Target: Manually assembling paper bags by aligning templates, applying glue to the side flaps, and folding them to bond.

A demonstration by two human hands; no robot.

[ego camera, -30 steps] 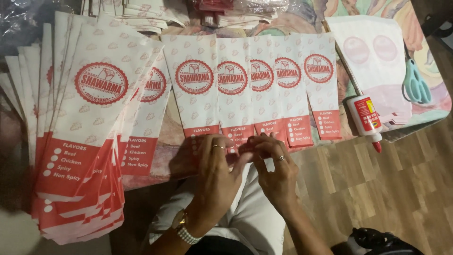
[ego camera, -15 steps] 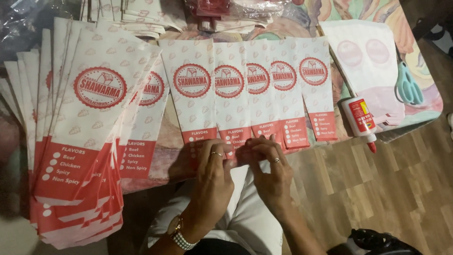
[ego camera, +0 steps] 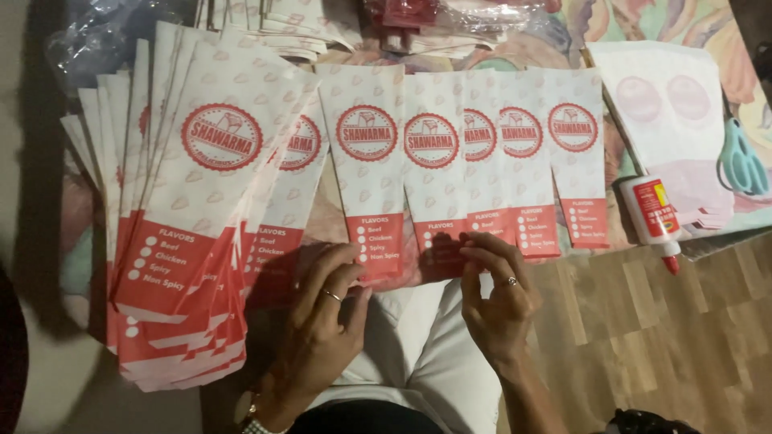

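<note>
Several white and red paper bags [ego camera: 434,161] lie in an overlapping row in front of me, each with a round red emblem. My left hand [ego camera: 326,309] has its fingers spread and resting on the red bottom edge of one bag [ego camera: 371,173]. My right hand [ego camera: 494,293] pinches the red bottom edge of the neighbouring bag [ego camera: 432,173] between thumb and fingers. Each hand wears a ring, and the left wrist carries a watch.
A thick fanned stack of the same bags [ego camera: 189,209] lies at the left. A white glue bottle with a red tip [ego camera: 653,215] lies at the right, beside face-down bags [ego camera: 667,120] and teal scissors [ego camera: 741,161]. Wooden floor shows at lower right.
My hands have drawn apart: the left slid left onto the neighbouring bag while the right stays pinching its bag's bottom edge. The view has shifted slightly.
</note>
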